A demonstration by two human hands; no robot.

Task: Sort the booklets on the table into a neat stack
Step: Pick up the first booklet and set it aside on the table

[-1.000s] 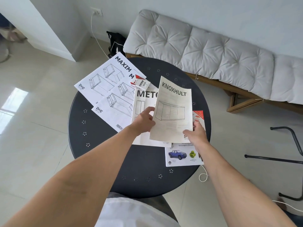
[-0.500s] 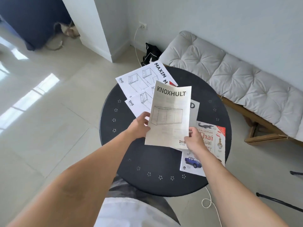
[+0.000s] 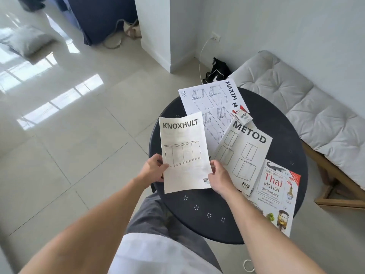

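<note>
I hold the white KNOXHULT booklet (image 3: 184, 153) above the left edge of the round black table (image 3: 282, 123). My left hand (image 3: 153, 171) grips its left edge, my right hand (image 3: 219, 177) its lower right edge. The METOD booklet (image 3: 244, 157) lies flat to the right of it. Two MAXIM booklets (image 3: 209, 99) lie overlapped at the table's far side, with a small red-and-white VESS leaflet (image 3: 242, 115) on them. A Thai visual dictionary (image 3: 276, 192) rests at the near right, partly over the table's edge.
A bench with a grey tufted cushion (image 3: 296, 107) stands close behind and right of the table. A black bag (image 3: 216, 73) and a white cable (image 3: 203, 54) sit by the wall. Pale tiled floor (image 3: 79, 145) spreads to the left. My grey-trousered leg (image 3: 158, 218) is under the table's near edge.
Both hands carried the KNOXHULT booklet leftward off the METOD booklet, which is now uncovered. The camera view swung left, so the table sits further right.
</note>
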